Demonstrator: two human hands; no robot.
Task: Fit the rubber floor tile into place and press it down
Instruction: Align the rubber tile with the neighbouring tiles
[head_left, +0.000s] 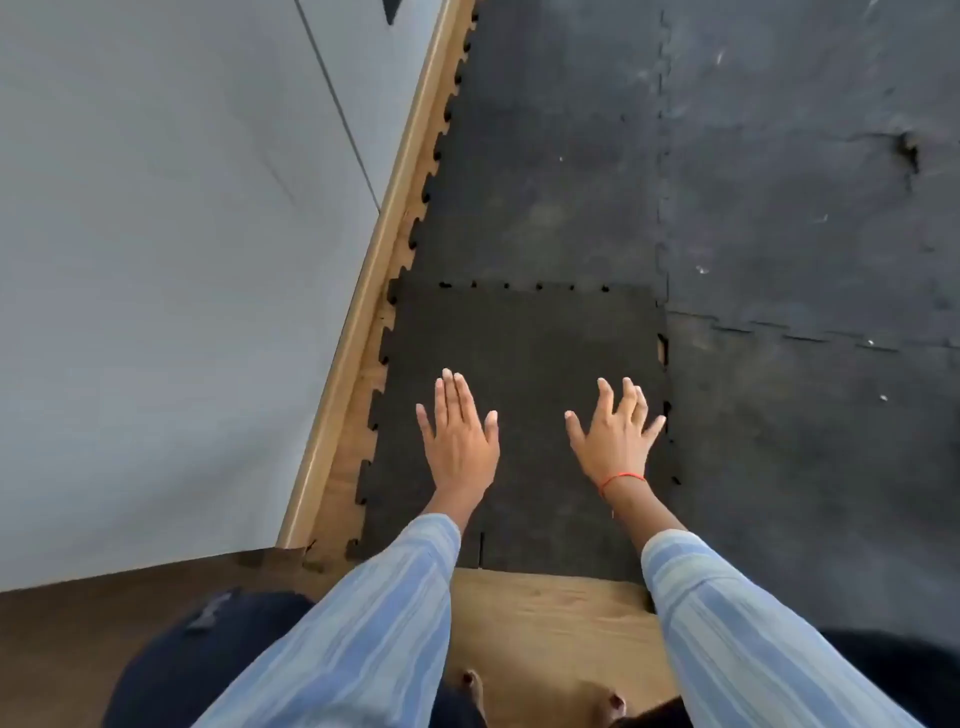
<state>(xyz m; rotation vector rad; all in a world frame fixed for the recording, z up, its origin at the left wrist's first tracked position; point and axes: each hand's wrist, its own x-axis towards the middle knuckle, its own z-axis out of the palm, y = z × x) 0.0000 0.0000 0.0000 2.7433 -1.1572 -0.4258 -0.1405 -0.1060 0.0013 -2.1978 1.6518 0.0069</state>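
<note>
A dark rubber floor tile (524, 338) with toothed puzzle edges lies flat in front of me. Its far edge and right edge mesh with neighbouring tiles, with small gaps showing along both seams. My left hand (460, 436) is spread palm down over the tile's left half, fingers apart. Over the right half, near the right seam, my right hand (615, 439) is also palm down with fingers splayed, a red thread around its wrist. Neither hand holds anything. Whether the palms touch the rubber is unclear.
More black rubber tiles (779, 208) cover the floor ahead and to the right. A wooden baseboard (374, 270) and grey wall (156, 260) run along the left. Bare wood floor (545, 613) shows at the tile's near edge, by my knees and feet.
</note>
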